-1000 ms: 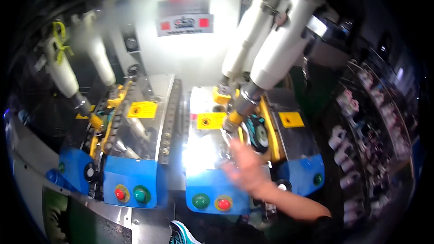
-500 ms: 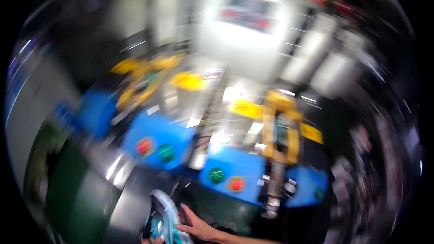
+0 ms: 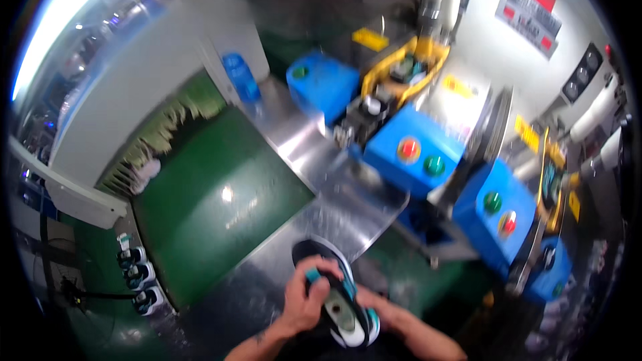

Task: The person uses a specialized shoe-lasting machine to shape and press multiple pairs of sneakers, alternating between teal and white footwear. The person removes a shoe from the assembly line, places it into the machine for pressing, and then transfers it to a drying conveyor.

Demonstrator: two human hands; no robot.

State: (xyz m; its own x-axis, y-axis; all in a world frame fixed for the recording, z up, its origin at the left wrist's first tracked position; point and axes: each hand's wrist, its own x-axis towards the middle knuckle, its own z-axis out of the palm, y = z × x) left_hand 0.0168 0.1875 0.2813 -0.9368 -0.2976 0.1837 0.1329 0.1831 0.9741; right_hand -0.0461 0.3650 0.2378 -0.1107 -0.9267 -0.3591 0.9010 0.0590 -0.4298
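In the lower middle of the frame, a sneaker (image 3: pixel 343 315) in black, white and teal was held between two bare hands, its rounded black end pointing toward the upper left and a pale grey-green oval panel turned up to view. The left hand (image 3: pixel 306 299) gripped it from the left side, fingers bent over its upper part and thumb lying along the near side. The right hand (image 3: pixel 376 306) lay against its right edge, fingers partly hidden by the sneaker; how tightly it held could not be told.

Behind the sneaker, a shiny metal worktop (image 3: pixel 273 249) ran diagonally through the centre, bordering a smooth green surface (image 3: pixel 221 194) left of centre. A fringed curtain (image 3: pixel 164 130) hung along that surface's upper left side, with a pale shoe (image 3: pixel 144 174) at its lower end. A row of sneakers (image 3: pixel 138 275) stood at the lower left.

A blue bottle (image 3: pixel 241 77) stood in the upper middle-left. Right of centre, a blue machine cover (image 3: pixel 416 177) carried a red button (image 3: pixel 408 150) and a green button (image 3: pixel 435 165), and a yellow clamp frame (image 3: pixel 382 65) surrounded another shoe above it.
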